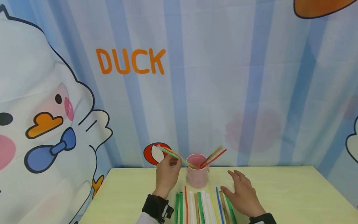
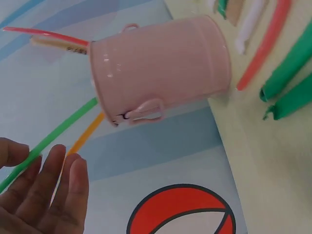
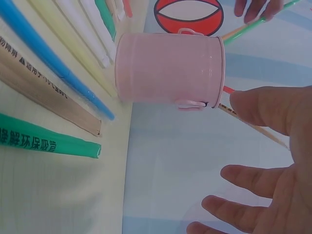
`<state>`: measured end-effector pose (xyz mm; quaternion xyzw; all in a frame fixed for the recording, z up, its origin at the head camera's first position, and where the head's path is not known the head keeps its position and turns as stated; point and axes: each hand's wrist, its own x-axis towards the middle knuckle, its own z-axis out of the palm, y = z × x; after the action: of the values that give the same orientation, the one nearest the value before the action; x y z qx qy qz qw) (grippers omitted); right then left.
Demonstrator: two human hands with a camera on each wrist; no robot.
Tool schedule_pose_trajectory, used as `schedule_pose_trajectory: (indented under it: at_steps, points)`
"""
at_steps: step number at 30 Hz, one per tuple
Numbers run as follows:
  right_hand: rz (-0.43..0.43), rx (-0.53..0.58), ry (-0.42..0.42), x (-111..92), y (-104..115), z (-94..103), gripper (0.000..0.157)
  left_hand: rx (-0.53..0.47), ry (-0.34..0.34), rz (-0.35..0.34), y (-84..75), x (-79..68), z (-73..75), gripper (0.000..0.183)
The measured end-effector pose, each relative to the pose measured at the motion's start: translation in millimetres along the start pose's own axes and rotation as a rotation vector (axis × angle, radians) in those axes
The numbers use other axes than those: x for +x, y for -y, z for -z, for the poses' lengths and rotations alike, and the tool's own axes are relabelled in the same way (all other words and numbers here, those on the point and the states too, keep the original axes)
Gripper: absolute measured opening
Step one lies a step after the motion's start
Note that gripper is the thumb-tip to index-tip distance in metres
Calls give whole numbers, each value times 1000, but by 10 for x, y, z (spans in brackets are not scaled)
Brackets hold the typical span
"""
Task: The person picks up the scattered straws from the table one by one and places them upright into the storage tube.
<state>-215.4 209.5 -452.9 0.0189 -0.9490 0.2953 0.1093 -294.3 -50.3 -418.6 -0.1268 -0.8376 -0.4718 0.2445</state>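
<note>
A small pink bucket (image 1: 197,179) stands upright toward the back of the table, its side handles showing in both wrist views. My left hand (image 1: 167,175) is at its left, pinching a light green straw (image 2: 63,129) between thumb and fingertips. That straw's lower end is inside the bucket. Beside it an orange straw (image 2: 87,132) also leans out of the bucket, passing behind the fingers. On the opposite side, a red straw (image 1: 219,157) and a brown printed straw (image 1: 213,153) slant out to the right. My right hand (image 1: 242,193), fingers spread and holding nothing, hovers right of the bucket.
In front of the bucket, several straws lie in a row on the pale table (image 1: 293,193): wrapped green (image 1: 176,207), red (image 1: 186,203), white, brown, yellow and blue (image 1: 219,205). A blue striped curtain (image 1: 212,77) with duck drawings hangs behind the table.
</note>
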Motion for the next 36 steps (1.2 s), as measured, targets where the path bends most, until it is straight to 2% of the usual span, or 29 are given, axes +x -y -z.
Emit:
schedule_pose_trajectory:
  at_steps: [6, 13, 19, 25, 30, 33, 36]
  points:
    - [4, -2, -8, 6, -19, 5, 71, 96, 63, 9, 63, 16, -126, 12]
    - [10, 3, -2, 8, 0, -5, 72, 118, 84, 18, 148, 29, -225, 15]
    - [24, 2, -7, 2, -9, 2, 69, 115, 110, 18, 163, -15, -216, 14]
    - [46, 2, -20, -7, 1, 38, 68, 166, 152, 37, 89, -59, -70, 19]
    - [53, 6, -19, -17, 18, 56, 68, 241, 283, 40, -32, -132, 109, 34]
    - [62, 10, -21, -24, 29, 54, 67, 318, 339, -9, -99, -203, 201, 46]
    - [66, 11, -19, -32, 39, 47, 68, 388, 360, -68, -166, -284, 293, 55]
